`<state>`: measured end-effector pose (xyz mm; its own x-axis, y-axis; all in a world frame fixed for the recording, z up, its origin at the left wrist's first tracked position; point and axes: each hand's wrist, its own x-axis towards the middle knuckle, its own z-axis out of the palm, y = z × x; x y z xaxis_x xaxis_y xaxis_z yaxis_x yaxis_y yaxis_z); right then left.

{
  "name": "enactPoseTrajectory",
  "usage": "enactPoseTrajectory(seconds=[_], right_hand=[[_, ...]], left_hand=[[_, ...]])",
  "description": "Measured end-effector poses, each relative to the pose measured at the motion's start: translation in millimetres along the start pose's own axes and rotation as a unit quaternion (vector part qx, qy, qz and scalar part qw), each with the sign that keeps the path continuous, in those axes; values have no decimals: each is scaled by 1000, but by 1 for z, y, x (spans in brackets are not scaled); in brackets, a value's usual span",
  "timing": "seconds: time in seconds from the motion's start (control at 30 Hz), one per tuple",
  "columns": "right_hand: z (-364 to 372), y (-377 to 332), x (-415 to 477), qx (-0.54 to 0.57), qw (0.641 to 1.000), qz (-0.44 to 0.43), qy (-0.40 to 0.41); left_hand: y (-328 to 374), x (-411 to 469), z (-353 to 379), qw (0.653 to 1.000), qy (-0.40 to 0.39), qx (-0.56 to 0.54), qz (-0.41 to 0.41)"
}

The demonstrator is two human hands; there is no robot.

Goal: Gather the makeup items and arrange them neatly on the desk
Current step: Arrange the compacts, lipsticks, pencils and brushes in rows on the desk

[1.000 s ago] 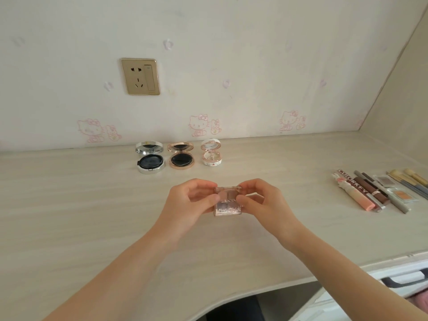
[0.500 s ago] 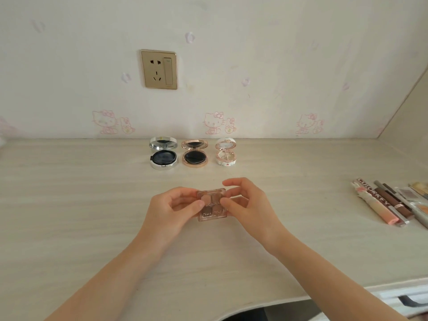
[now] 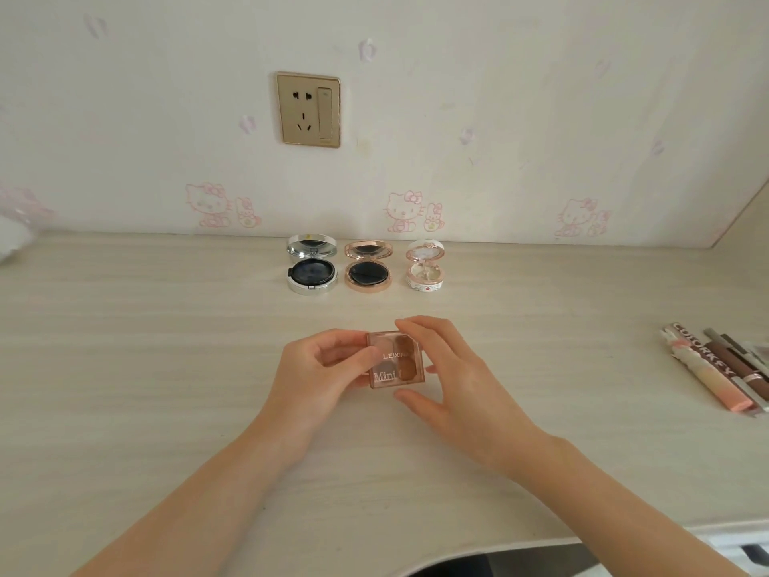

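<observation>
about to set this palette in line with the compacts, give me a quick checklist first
1. Grip on palette: ok, left hand pinches its left edge, right hand brackets its right side.
2. Palette lid latched: cannot tell.
3. Row to join: ok, silver compact, rose-gold compact and white compact stand side by side, lids up.
4. Bare desk right of the white compact: ok.
5. Lip tubes out of the way: ok, at the far right edge.

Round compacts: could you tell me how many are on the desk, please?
3, in a row near the wall: a silver compact left, a rose-gold compact in the middle, a white compact right. None looks hidden.
</observation>
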<state>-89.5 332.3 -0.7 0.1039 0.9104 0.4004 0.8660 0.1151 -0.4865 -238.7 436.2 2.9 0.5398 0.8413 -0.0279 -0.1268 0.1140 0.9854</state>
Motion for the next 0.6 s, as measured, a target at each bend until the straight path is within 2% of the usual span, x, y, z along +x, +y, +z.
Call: enactPoseTrajectory(seconds=[0.07,0.2,0.37,0.6], right_hand=[[-1,1,1,-12,1000,-9,13],[-2,-2,2,33,999,2,37],[-1,-10,3,49,997,9,56],[0,-13,3,-22,996,-25,82]], left_hand=[[1,-1,0,1000,-7,-20,-14],[4,0,0,993,-43,-93,-56],[10,-3,2,957,-124,-203,-165],[12,-1,-2,954,-127,-212,-168]])
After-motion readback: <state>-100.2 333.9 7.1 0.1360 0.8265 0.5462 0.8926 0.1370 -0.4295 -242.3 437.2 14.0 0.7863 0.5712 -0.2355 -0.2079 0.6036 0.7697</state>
